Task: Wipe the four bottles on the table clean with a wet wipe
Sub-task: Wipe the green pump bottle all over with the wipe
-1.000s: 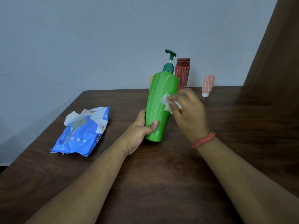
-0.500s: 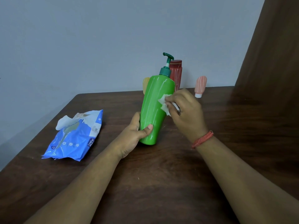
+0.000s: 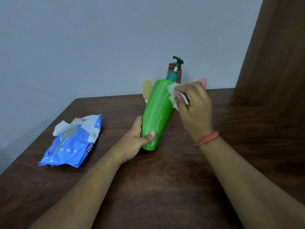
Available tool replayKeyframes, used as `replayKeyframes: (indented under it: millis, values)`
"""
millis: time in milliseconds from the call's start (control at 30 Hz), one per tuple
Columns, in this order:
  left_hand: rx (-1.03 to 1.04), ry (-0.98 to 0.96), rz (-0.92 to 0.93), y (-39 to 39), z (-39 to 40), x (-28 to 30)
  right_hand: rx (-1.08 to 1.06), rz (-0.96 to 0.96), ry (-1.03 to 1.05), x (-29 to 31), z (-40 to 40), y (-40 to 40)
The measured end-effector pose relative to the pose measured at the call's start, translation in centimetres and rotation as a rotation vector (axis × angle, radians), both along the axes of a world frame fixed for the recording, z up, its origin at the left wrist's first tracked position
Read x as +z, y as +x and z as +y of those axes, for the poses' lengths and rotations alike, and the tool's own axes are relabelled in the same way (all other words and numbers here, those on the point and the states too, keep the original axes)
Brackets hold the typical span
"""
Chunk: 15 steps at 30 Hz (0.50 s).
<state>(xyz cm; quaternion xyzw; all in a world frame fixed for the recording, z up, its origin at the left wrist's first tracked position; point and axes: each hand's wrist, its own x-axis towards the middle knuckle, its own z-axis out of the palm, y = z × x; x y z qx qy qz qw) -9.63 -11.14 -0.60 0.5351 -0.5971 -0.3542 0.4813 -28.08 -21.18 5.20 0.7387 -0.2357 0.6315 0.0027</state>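
The green bottle (image 3: 156,116) is tilting on the surface (image 3: 165,187), gripped low by my left hand (image 3: 133,142). My right hand (image 3: 194,106), pinching the wet wipe (image 3: 173,95), has risen from mid-body to the shoulder, so this bottle's wiping is nearing completion; three others are waiting behind.

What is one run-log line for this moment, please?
left hand: holds green pump bottle tilted | right hand: presses wet wipe near shoulder | wipes pack: open, left
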Motion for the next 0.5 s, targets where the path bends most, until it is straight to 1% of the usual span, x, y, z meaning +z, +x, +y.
replayKeyframes:
  millis: [67,100,200,233,333,367,500]
  values:
    - [0.009,-0.004,-0.009,0.1,0.0,0.0,0.016,0.109,-0.069,0.0,0.3,0.0]
    - [0.010,-0.005,-0.023,0.0,0.0,0.0,0.005,0.099,-0.079,0.3,0.2,-0.1]
    - [-0.003,-0.003,-0.079,-0.3,0.0,0.2,-0.066,-0.057,-0.046,0.9,-0.1,-0.7]
    - [-0.002,-0.007,-0.085,-0.4,0.1,0.3,-0.064,-0.050,-0.049,0.9,0.0,-0.7]
    - [0.021,-0.010,-0.067,-0.1,0.1,0.3,-0.014,0.120,-0.123,0.0,0.5,0.1]
    - [0.027,-0.007,-0.067,0.0,0.1,0.3,-0.010,0.141,-0.134,0.0,0.5,0.2]
    - [0.016,0.002,-0.089,0.0,0.0,0.3,-0.058,-0.021,-0.054,0.8,-0.2,-0.5]
